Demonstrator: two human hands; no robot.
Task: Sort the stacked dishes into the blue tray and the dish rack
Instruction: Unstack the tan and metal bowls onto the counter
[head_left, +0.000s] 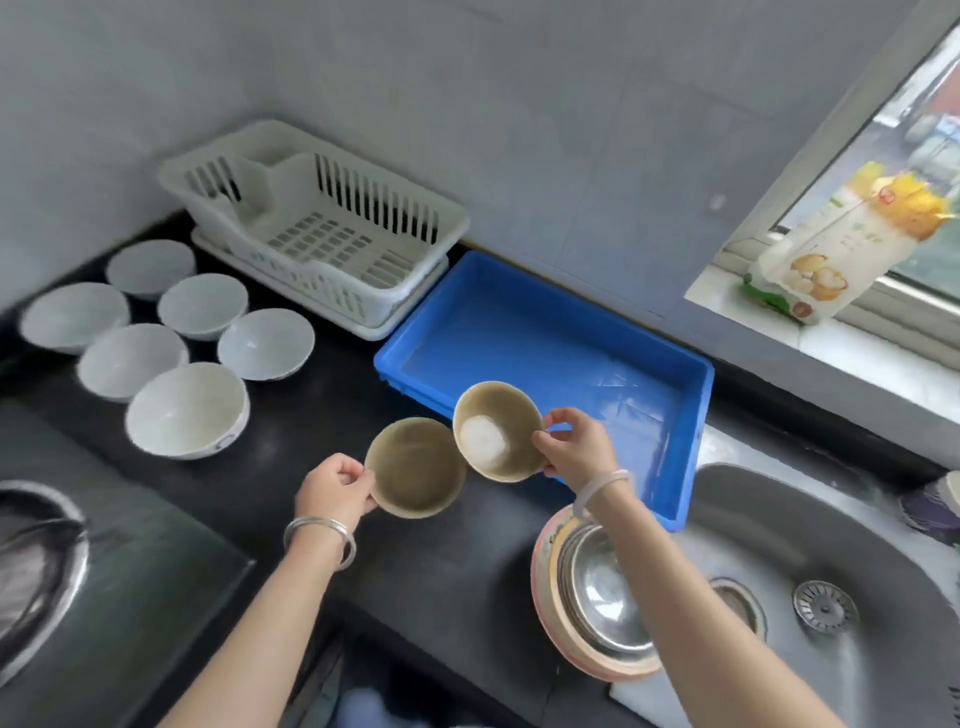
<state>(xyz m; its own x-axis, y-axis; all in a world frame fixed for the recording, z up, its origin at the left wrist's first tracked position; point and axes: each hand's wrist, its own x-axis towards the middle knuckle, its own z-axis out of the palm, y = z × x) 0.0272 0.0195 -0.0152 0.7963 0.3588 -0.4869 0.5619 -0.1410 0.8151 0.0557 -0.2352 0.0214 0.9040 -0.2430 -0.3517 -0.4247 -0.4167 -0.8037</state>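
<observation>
My left hand (337, 491) grips the rim of a tan bowl (415, 467) above the black counter. My right hand (574, 447) pinches the rim of a second tan bowl (501, 415), tilted toward me, with a small white dish (484, 440) inside it. This bowl hangs over the near left corner of the blue tray (556, 343), which holds nothing. The white dish rack (322, 223) stands behind, at the wall, with nothing in it. A stack of steel bowls on a pink plate (587, 608) sits beside the sink under my right forearm.
Several white bowls (187, 410) stand spread out on the counter at the left. A steel sink (831, 571) lies at the right, a stove burner (31, 566) at the far left. A snack bag (841, 244) leans on the window sill.
</observation>
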